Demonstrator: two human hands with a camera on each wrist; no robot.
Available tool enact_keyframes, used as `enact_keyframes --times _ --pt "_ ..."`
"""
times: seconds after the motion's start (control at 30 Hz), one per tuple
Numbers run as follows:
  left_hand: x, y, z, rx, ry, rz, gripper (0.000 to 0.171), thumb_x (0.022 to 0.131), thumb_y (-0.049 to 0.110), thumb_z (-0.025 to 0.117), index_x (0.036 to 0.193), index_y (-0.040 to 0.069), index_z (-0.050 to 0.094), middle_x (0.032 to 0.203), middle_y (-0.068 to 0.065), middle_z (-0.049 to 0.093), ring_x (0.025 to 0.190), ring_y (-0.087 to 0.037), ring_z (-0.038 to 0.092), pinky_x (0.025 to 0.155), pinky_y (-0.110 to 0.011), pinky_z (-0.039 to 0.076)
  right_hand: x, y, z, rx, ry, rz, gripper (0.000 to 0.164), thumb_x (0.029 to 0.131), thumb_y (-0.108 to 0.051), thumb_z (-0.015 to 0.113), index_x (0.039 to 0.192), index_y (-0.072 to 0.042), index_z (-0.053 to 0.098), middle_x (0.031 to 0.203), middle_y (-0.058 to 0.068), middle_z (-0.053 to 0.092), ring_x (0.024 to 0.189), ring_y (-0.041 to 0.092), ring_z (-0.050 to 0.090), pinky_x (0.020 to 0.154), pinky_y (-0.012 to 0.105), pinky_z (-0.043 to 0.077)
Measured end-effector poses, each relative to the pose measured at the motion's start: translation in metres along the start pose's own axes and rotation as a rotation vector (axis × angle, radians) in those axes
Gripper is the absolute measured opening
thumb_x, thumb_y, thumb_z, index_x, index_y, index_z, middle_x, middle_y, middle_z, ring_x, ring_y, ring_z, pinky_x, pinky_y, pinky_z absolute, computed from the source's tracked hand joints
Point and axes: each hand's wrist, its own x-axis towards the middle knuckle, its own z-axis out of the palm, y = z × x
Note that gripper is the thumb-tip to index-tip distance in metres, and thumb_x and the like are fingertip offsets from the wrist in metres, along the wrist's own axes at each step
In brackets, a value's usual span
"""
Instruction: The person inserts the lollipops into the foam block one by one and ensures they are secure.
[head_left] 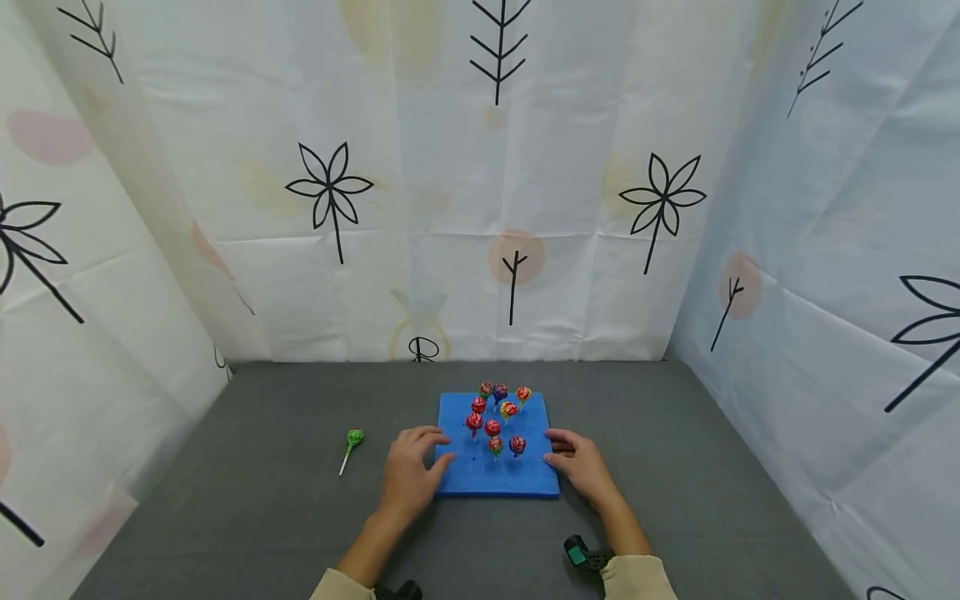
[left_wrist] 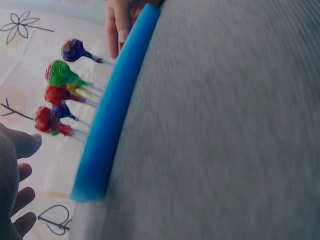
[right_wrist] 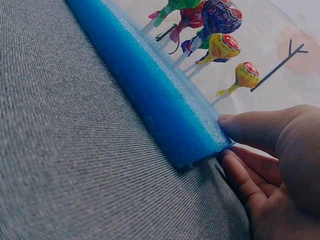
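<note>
A blue foam board (head_left: 465, 477) lies flat on the table, with several wrapped lollipops (head_left: 492, 427) standing in it on their sticks. At the board's right edge, my right hand (head_left: 581, 467) pinches it, the thumb (right_wrist: 245, 127) over the top face and the fingers (right_wrist: 242, 175) against the side. My left hand (head_left: 411, 468) is at the left edge, thumb and fingers spread apart and nothing between them. A gap shows between its thumb (left_wrist: 27, 143) and the board in the left wrist view.
One green lollipop (head_left: 355, 437) with a white stick lies on the grey table (head_left: 285, 517), left of my left hand. White patterned cloth walls (head_left: 450, 192) stand at the back and both sides. A dark wrist device (head_left: 585, 554) sits at my right wrist.
</note>
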Motion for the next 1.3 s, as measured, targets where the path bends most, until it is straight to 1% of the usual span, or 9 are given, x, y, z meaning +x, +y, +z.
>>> enact_keyframes --times 0.13,0.3,0.43,0.63,0.77,0.9,1.03,1.2,1.3 --pt "-0.003 -0.007 -0.006 0.018 -0.055 -0.029 0.023 0.073 0.012 0.086 0.091 0.015 0.073 0.108 -0.005 0.067 0.103 -0.027 0.059 0.087 -0.051 0.046 -0.001 0.0 0.0 -0.002 0.0 -0.001 0.037 0.089 -0.003 0.068 0.125 -0.001 0.062 0.119 0.014 0.063 0.107 0.029 0.06 0.091 0.047 0.049" --pt "-0.003 -0.017 -0.014 0.019 -0.088 -0.07 0.023 0.073 0.008 0.085 0.092 0.014 0.073 0.112 -0.009 0.067 0.108 -0.031 0.059 0.09 -0.055 0.043 -0.001 0.0 0.0 0.003 -0.001 -0.004 0.036 0.089 -0.002 0.068 0.125 -0.001 0.062 0.119 0.014 0.063 0.107 0.03 0.06 0.091 0.047 0.048" --pt "-0.001 -0.027 -0.02 0.027 -0.073 -0.073 0.023 0.072 0.004 0.084 0.091 0.012 0.073 0.112 -0.012 0.067 0.107 -0.034 0.059 0.089 -0.056 0.043 -0.001 -0.001 -0.001 0.007 -0.003 -0.002 0.036 0.09 -0.003 0.068 0.125 0.0 0.062 0.119 0.014 0.063 0.107 0.03 0.06 0.091 0.047 0.048" --pt "0.001 -0.041 -0.026 0.085 -0.015 -0.086 0.024 0.07 0.004 0.085 0.09 0.011 0.073 0.109 -0.01 0.069 0.104 -0.036 0.059 0.086 -0.059 0.041 -0.001 0.0 -0.001 0.016 -0.006 -0.003 0.036 0.089 -0.002 0.068 0.125 0.0 0.062 0.119 0.015 0.063 0.107 0.03 0.06 0.091 0.047 0.049" --pt "0.0 -0.05 -0.03 0.091 -0.014 -0.112 0.024 0.07 0.004 0.084 0.091 0.011 0.073 0.111 -0.011 0.068 0.106 -0.037 0.057 0.086 -0.058 0.039 0.0 0.0 -0.001 0.021 -0.008 -0.007 0.036 0.089 -0.002 0.068 0.125 0.0 0.062 0.119 0.015 0.063 0.107 0.03 0.06 0.091 0.047 0.049" --pt "0.0 -0.059 -0.034 0.132 -0.061 -0.135 0.026 0.073 0.008 0.083 0.097 0.011 0.073 0.118 -0.015 0.065 0.111 -0.039 0.054 0.089 -0.06 0.036 0.0 0.0 -0.002 0.023 -0.005 -0.004 0.036 0.089 -0.003 0.068 0.125 -0.001 0.062 0.119 0.015 0.063 0.107 0.03 0.06 0.091 0.047 0.049" --pt "0.003 -0.064 -0.042 0.185 -0.15 -0.175 0.034 0.076 0.014 0.082 0.108 0.01 0.072 0.127 -0.018 0.06 0.118 -0.042 0.049 0.094 -0.064 0.032 -0.001 0.001 -0.001 0.015 -0.006 -0.006 0.036 0.089 -0.003 0.068 0.124 0.0 0.062 0.119 0.016 0.063 0.107 0.031 0.06 0.09 0.047 0.049" --pt "0.009 -0.073 -0.052 0.222 -0.254 -0.25 0.041 0.079 0.019 0.08 0.118 0.01 0.068 0.136 -0.02 0.053 0.124 -0.043 0.042 0.097 -0.065 0.028 0.0 0.001 -0.001 0.016 -0.005 -0.003 0.036 0.089 -0.003 0.068 0.124 -0.001 0.062 0.12 0.015 0.063 0.108 0.03 0.06 0.091 0.047 0.049" --pt "0.012 -0.08 -0.057 0.22 -0.28 -0.303 0.043 0.081 0.02 0.078 0.122 0.01 0.066 0.138 -0.02 0.05 0.124 -0.045 0.041 0.095 -0.065 0.03 0.0 0.001 -0.001 0.023 -0.006 -0.004 0.036 0.089 -0.003 0.068 0.125 -0.001 0.062 0.119 0.014 0.063 0.108 0.03 0.06 0.091 0.047 0.048"
